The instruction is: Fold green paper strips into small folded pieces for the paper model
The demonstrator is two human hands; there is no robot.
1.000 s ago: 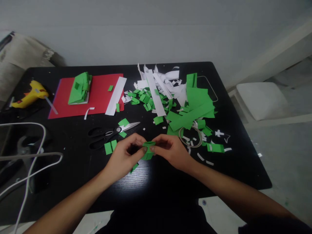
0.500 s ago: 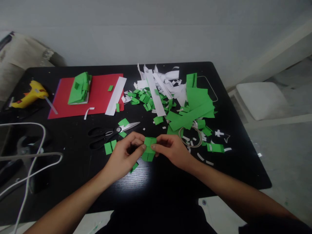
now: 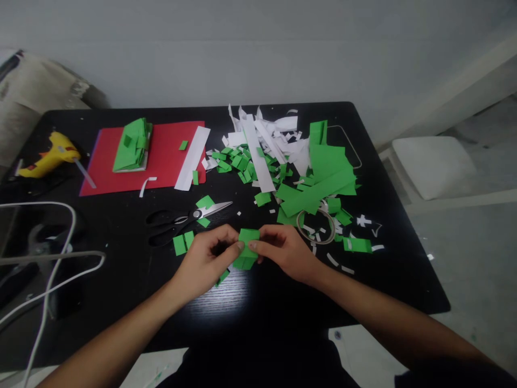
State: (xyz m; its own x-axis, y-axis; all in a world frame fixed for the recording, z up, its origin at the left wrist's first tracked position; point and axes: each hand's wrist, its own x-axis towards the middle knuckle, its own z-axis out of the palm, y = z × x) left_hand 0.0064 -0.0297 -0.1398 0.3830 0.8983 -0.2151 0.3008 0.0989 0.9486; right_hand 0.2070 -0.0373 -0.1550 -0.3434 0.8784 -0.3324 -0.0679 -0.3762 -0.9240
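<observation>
My left hand and my right hand meet over the near middle of the black table. Both pinch a small folded green paper piece between thumbs and fingertips, holding it just above the table top. A small green scrap lies under my left hand. Black-handled scissors lie just beyond my left hand, blades pointing right.
A heap of green and white paper strips covers the far right of the table, with a tape ring beside my right hand. A red sheet bears a green folded stack. A yellow glue gun and white cable are at the left.
The green piece has been turned up from a flat, edge-on pose to face me more squarely. Both hands stay in nearly the same place.
</observation>
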